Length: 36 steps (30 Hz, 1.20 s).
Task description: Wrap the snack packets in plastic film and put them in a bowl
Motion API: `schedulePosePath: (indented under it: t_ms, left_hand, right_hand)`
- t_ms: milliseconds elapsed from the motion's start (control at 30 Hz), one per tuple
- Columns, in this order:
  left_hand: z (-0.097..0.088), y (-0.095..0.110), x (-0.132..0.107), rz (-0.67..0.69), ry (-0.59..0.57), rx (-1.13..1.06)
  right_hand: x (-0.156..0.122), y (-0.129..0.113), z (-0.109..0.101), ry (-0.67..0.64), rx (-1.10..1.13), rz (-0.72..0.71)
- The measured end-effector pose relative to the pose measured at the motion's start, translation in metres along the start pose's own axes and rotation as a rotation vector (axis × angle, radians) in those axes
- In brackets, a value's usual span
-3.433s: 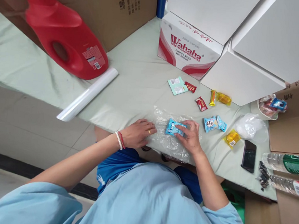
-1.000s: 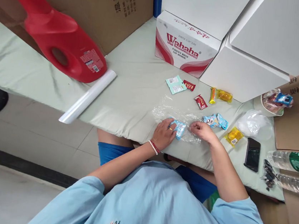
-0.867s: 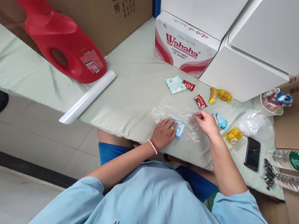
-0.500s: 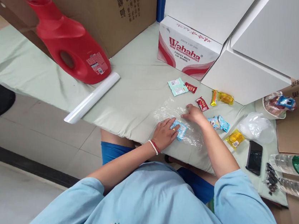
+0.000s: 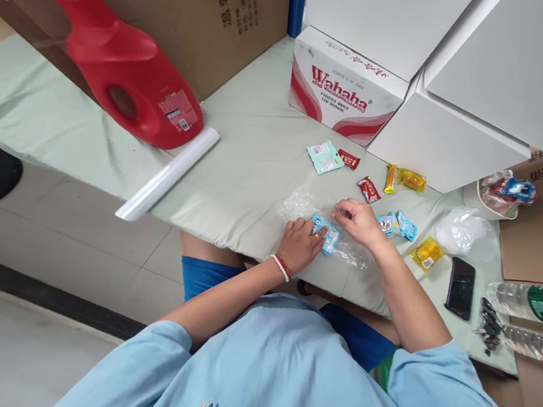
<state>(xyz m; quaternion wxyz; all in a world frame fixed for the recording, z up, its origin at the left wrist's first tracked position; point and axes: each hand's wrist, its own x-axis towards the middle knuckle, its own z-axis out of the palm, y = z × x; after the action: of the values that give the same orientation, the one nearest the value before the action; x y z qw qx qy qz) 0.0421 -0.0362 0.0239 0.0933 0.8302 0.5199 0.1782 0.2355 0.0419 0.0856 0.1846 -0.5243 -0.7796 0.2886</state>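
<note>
A sheet of clear plastic film [image 5: 352, 254] lies crumpled near the table's front edge. On it sits a small light-blue snack packet [image 5: 331, 240]. My left hand [image 5: 300, 241] rests palm down with fingers stretched, its fingertips holding the packet down against the film. Just to the right and beyond, my right hand [image 5: 358, 221] is raised slightly, thumb and fingers pinched together at the film's edge. Other blue packets [image 5: 396, 224] lie beside my right wrist. Red candy packets [image 5: 368, 190] and a mint-green packet [image 5: 324, 157] lie beyond my hands.
A roll of film [image 5: 169, 175] and a large red bottle [image 5: 128, 83] stand at left. A Wahaha carton [image 5: 343, 91] is at the back. Yellow packets [image 5: 427, 254], a plastic bag [image 5: 464, 232], a phone [image 5: 460, 288], a filled cup [image 5: 492, 202] and water bottles [image 5: 510, 300] are at right.
My right hand has drawn back slightly toward me and lifted, its fingers now pinched, bringing the film's far edge along. My left hand stays on the blue packet.
</note>
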Motion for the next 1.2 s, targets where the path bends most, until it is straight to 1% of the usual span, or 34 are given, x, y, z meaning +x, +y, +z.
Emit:
schedulePosePath:
  t_ms: [67,133,233,333,433,567,633,700,767,800,867,900,933,967,1033,1100,1133,1167,1200]
  left_hand:
    - [0.002,0.0,-0.001,-0.011,0.007,-0.008]
    - [0.003,-0.001,-0.002,-0.041,0.005,-0.033]
    - [0.003,-0.004,-0.003,-0.07,-0.013,-0.067]
    - [0.004,-0.006,-0.004,-0.085,-0.005,-0.11]
    - [0.007,-0.007,-0.004,-0.135,0.035,-0.194]
    - [0.016,-0.007,-0.002,-0.281,0.168,-0.403]
    - [0.02,-0.01,-0.002,-0.305,0.202,-0.476]
    - [0.021,-0.016,-0.003,-0.277,0.206,-0.523]
    - [0.016,-0.023,-0.006,-0.288,0.258,-0.554]
    - [0.011,-0.025,-0.007,-0.322,0.319,-0.553]
    - [-0.003,-0.027,-0.006,-0.391,0.47,-0.494]
    - [-0.012,-0.026,-0.004,-0.396,0.526,-0.441]
    - [-0.02,-0.023,-0.001,-0.372,0.558,-0.382]
    - [-0.029,-0.019,0.004,-0.32,0.557,-0.324]
    - [-0.042,-0.013,0.019,-0.17,0.477,-0.23]
    - [-0.046,-0.015,0.036,-0.024,0.328,-0.173]
    - [-0.045,-0.02,0.044,0.021,0.239,-0.16]
    - [-0.042,-0.028,0.051,0.032,0.145,-0.156]
    - [-0.038,-0.039,0.057,0.014,0.044,-0.164]
  right_hand:
    - [-0.02,-0.012,0.013,0.071,-0.032,-0.045]
    - [-0.039,-0.018,0.033,0.115,-0.019,-0.07]
    - [-0.06,-0.019,0.062,0.186,0.063,-0.085]
    - [-0.071,-0.016,0.08,0.249,0.14,-0.085]
    - [-0.075,-0.014,0.086,0.268,0.16,-0.058]
    - [-0.075,-0.01,0.087,0.27,0.138,-0.044]
    - [-0.074,-0.008,0.088,0.217,0.074,-0.057]
    - [-0.072,-0.006,0.09,0.138,-0.023,-0.056]
    - [-0.07,-0.007,0.092,0.083,-0.109,-0.033]
    - [-0.069,-0.009,0.094,0.069,-0.143,-0.016]
    - [-0.068,-0.013,0.097,0.05,-0.187,0.009]
    - [-0.068,-0.016,0.098,0.039,-0.205,0.017]
    - [-0.067,-0.017,0.099,0.031,-0.217,0.021]
    - [-0.067,-0.019,0.1,0.026,-0.22,0.02]
    - [-0.067,-0.02,0.102,0.031,-0.21,0.023]
    - [-0.068,-0.02,0.102,0.046,-0.186,0.032]
    - [-0.069,-0.02,0.102,0.05,-0.174,0.03]
    - [-0.071,-0.019,0.101,0.049,-0.162,0.018]
    - [-0.072,-0.019,0.1,0.048,-0.151,-0.005]
